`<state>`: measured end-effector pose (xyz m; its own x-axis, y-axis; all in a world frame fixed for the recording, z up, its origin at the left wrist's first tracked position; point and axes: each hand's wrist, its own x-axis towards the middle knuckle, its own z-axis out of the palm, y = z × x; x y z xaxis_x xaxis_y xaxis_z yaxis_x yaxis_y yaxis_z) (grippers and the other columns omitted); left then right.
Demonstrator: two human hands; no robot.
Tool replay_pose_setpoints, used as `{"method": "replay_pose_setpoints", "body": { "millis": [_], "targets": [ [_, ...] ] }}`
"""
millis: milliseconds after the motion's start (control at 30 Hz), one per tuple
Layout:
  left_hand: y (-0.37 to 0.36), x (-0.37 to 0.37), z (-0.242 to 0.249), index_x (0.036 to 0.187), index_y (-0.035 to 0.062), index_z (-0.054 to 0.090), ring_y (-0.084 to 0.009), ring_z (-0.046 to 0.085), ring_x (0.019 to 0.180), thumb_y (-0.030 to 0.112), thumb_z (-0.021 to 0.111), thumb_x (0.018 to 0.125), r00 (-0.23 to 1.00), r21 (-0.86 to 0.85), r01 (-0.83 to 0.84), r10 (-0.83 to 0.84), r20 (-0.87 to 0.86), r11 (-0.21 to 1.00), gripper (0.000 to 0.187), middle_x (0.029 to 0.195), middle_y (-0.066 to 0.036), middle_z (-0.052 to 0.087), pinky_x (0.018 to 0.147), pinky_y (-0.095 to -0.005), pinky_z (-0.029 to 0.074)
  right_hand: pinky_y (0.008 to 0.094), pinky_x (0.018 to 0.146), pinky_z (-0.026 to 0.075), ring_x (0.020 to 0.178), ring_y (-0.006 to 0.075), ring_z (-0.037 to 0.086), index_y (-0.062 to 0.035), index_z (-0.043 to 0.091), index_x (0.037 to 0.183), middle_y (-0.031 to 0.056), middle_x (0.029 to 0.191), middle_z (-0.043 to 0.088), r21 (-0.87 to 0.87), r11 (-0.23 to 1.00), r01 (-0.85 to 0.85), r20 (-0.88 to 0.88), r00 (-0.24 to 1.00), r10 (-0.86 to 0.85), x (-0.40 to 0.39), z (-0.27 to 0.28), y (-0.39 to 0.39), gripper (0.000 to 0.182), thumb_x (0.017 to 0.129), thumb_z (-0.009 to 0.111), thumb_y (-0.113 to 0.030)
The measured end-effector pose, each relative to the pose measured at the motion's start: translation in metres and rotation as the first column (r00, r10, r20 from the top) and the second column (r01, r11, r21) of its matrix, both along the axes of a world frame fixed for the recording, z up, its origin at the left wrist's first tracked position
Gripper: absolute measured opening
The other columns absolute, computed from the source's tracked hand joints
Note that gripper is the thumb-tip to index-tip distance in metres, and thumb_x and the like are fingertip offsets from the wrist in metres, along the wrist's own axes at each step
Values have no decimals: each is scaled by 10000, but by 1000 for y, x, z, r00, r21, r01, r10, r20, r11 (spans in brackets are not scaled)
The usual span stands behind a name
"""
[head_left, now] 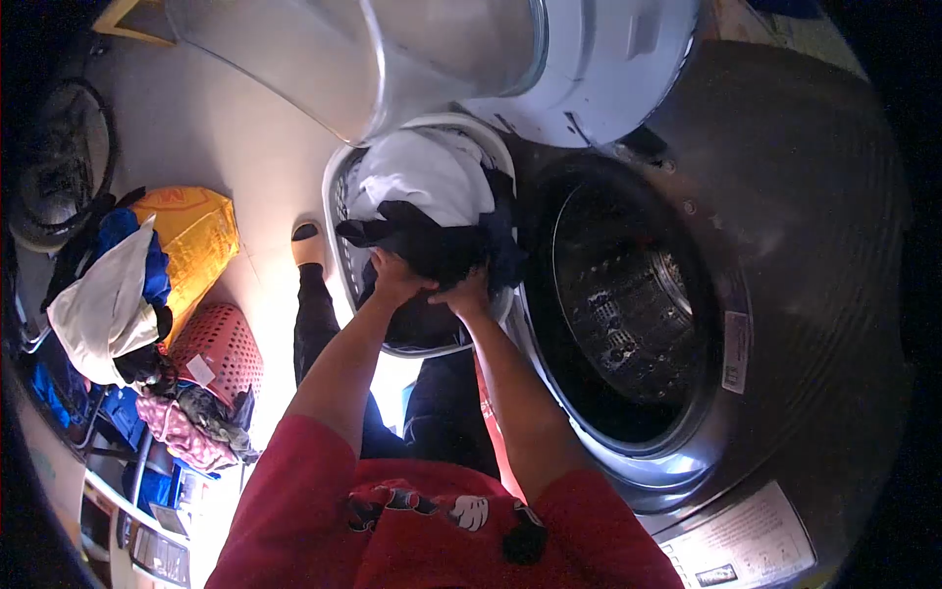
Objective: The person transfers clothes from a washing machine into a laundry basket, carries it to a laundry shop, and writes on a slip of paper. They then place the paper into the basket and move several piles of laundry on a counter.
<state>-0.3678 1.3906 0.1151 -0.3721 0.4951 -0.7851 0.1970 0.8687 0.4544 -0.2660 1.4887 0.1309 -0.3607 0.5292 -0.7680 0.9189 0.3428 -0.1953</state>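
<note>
Both my hands reach into a white laundry basket [339, 196] full of clothes. My left hand [394, 278] and my right hand [469, 292] grip a dark garment [432, 245] on top of the pile, side by side. White clothing [422, 172] lies behind it in the basket. Right of the basket is the open drum [638, 304] of a front-loading washing machine, its door [392, 49] swung out above the basket.
On the floor at the left sit a red plastic basket [224, 344], a yellow bag [191, 231] and heaps of clothes [108, 294]. A fan [59, 162] stands at the far left. My leg and shoe [307, 245] are beside the basket.
</note>
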Motion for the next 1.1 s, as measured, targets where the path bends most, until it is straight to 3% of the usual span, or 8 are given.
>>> {"method": "replay_pose_setpoints", "body": {
  "millis": [300,533,667,767,833,933,1000,1100],
  "targets": [
    [-27,65,-62,1222,118,301,-324,162,1188,581,611,496,983,212,-115,142,-118,970,915,1256,-148,273,962,-464,59,312,996,136,1198,300,153,47,-38,1228,216,1274,153,59,991,121,-323,942,-96,25,-2,-13,1246,360,796,-275],
    [-37,37,-25,1220,110,275,-323,228,1144,492,711,419,982,191,77,-41,-183,979,989,1233,-127,296,968,-400,108,312,951,224,1168,302,239,46,143,1236,215,1250,247,-157,987,-28,-404,914,-38,53,33,11,1035,495,740,-359],
    [-52,32,7,1181,52,324,-339,243,1139,380,733,439,984,243,-23,65,-167,970,909,1216,-196,257,954,-397,190,248,796,382,895,222,504,-65,372,1164,108,1019,491,-396,714,578,-397,593,-700,103,53,6,586,673,632,-254],
    [-70,23,38,1191,10,255,-367,256,1124,237,712,536,955,353,-270,297,-25,896,830,1209,-230,244,937,-383,245,229,715,422,736,174,531,-83,395,1131,49,911,514,-224,649,727,-457,510,-729,140,46,-30,451,728,565,-195],
    [-90,18,72,1182,2,265,-366,261,1125,204,678,577,942,337,-292,330,-59,895,760,1217,-231,244,934,-384,249,268,703,440,790,203,506,-91,397,1121,84,972,480,-263,77,962,-22,74,-997,109,72,-52,392,747,503,-145],
    [-129,11,110,1172,-8,283,-362,270,1128,158,590,672,959,224,-173,216,-183,959,609,1236,-228,248,927,-381,260,405,749,420,1009,210,412,-158,275,1196,57,1146,376,-526,247,814,-100,230,-968,104,31,-81,466,800,415,-361],
    [-167,9,112,1171,6,301,-358,277,1125,210,589,681,974,139,-85,111,-198,987,604,1231,-230,252,923,-378,266,441,777,403,1062,224,355,-194,255,1206,42,1166,357,-439,829,345,-509,665,-546,136,-34,-76,463,809,390,-390],
    [-211,5,112,1173,85,348,-330,226,1165,326,579,678,987,-131,155,-158,-10,979,598,1269,-191,206,877,-499,283,437,787,389,997,203,408,-179,318,1177,22,1131,398,-569,251,783,-22,290,-957,99,12,-41,429,807,389,-384]
  ]
}}
